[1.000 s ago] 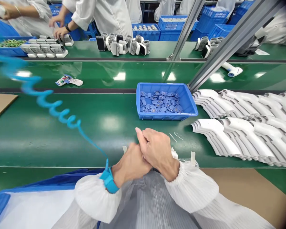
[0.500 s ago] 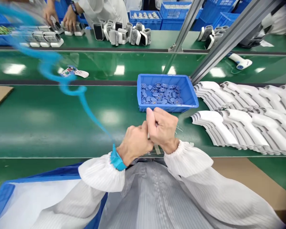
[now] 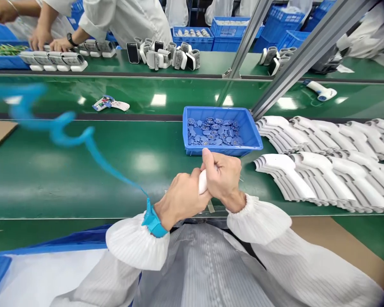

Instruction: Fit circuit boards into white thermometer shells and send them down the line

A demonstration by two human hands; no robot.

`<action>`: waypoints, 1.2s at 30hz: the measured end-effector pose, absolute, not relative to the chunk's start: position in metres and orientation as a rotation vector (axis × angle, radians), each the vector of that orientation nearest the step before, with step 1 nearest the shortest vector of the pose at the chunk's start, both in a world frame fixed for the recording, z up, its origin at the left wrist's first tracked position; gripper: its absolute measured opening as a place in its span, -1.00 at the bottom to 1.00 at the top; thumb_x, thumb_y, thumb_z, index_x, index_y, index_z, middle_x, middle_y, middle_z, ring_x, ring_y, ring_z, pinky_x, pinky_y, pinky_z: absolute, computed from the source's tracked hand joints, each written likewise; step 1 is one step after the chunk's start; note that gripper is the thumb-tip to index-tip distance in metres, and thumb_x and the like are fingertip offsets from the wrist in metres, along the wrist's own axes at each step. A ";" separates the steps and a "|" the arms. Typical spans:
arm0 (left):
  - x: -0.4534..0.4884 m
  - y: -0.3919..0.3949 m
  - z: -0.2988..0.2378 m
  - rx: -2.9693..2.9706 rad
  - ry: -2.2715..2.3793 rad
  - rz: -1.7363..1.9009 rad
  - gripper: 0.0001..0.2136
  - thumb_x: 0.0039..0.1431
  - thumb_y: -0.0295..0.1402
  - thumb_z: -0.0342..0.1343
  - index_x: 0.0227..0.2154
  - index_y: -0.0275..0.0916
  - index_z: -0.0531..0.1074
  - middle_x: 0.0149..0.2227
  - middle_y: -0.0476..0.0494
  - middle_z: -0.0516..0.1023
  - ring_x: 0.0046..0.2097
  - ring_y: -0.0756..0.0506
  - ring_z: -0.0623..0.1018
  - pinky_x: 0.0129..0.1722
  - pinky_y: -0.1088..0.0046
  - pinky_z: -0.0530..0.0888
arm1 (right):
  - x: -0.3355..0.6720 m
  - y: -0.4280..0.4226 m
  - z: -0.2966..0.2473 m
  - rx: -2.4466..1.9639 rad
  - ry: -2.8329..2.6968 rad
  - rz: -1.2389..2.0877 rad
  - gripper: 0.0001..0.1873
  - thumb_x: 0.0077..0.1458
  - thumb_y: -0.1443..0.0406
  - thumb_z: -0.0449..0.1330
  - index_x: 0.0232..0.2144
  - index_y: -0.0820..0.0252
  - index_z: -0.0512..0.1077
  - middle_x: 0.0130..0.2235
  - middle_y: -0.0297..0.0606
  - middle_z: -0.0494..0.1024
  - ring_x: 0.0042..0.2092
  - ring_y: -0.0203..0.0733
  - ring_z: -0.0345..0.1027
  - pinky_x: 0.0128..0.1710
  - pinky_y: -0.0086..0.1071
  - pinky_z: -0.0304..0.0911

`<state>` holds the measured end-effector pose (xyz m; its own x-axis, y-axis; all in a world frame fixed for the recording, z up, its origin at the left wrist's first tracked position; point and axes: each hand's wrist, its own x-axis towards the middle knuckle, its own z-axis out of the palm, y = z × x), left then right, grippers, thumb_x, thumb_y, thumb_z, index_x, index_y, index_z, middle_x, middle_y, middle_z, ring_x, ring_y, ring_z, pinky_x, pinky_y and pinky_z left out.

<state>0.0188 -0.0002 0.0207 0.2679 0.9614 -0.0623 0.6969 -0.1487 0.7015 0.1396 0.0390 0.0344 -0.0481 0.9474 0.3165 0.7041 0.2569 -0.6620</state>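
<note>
**White plastic piece clasped between both hands at a green table**

In the head view, a white plastic piece (image 3: pixel 204 181) is clasped between the left hand (image 3: pixel 181 200) and the right hand (image 3: pixel 222 177), with the fingers closed around it. Most of the piece is hidden by the fingers, so its shape cannot be made out. The hands are held over the green table (image 3: pixel 51 179), just in front of a blue plastic tray (image 3: pixel 222 150), which is filled with small round blue parts (image 3: pixel 214 132). A blue wrist strap (image 3: pixel 152 224) is worn on the left wrist, and a blurred blue coiled cord (image 3: pixel 59 132) runs from it toward the left. Rows of white thermometer housings (image 3: pixel 320 179) are stacked to the right of the tray. A white thermometer (image 3: pixel 320 91) and a small printed item (image 3: pixel 110 103) are lying on the next green belt. Farther off, grey devices (image 3: pixel 53 58) are being handled by a co-worker's hands (image 3: pixel 40 40).
</note>
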 end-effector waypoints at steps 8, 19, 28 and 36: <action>-0.074 -0.002 0.046 1.885 1.937 0.501 -0.68 0.20 -0.09 0.17 -0.12 -0.21 0.44 -0.26 -0.09 0.61 -0.31 -0.17 0.57 -0.37 0.37 0.35 | 0.178 0.155 0.053 -1.527 -2.218 0.520 -0.79 0.19 0.37 0.19 -0.17 0.19 0.60 -0.16 -0.25 0.66 -0.22 -0.21 0.48 -0.10 -0.34 0.27; -0.051 0.025 0.036 2.307 1.854 0.144 -0.77 0.28 -0.18 0.11 -0.23 -0.28 0.45 -0.32 -0.23 0.58 -0.27 -0.26 0.52 -0.29 0.25 0.32 | 0.124 0.205 0.020 -1.759 -2.227 0.601 -0.82 -0.03 0.41 0.38 -0.30 0.35 0.56 -0.32 -0.06 0.61 -0.18 -0.07 0.50 -0.16 -0.32 0.28; -0.033 0.021 0.040 1.658 1.589 0.895 -0.74 0.29 -0.15 0.11 -0.14 -0.24 0.42 -0.35 0.00 0.51 -0.36 -0.02 0.44 -0.36 0.49 0.33 | 0.163 0.099 0.058 -1.158 -1.466 1.447 -0.67 0.14 0.16 0.30 -0.07 0.17 0.57 -0.42 -0.36 0.53 -0.38 -0.32 0.40 -0.25 -0.34 0.38; -0.006 0.020 0.036 1.749 1.549 1.001 -0.72 0.26 -0.26 0.18 0.00 -0.19 0.45 -0.08 -0.09 0.59 -0.11 -0.12 0.56 -0.13 0.41 0.42 | 0.157 0.060 0.047 -1.100 -1.369 1.305 -0.61 -0.01 -0.01 0.39 -0.24 0.13 0.62 -0.30 -0.26 0.57 -0.36 -0.29 0.39 -0.33 -0.32 0.41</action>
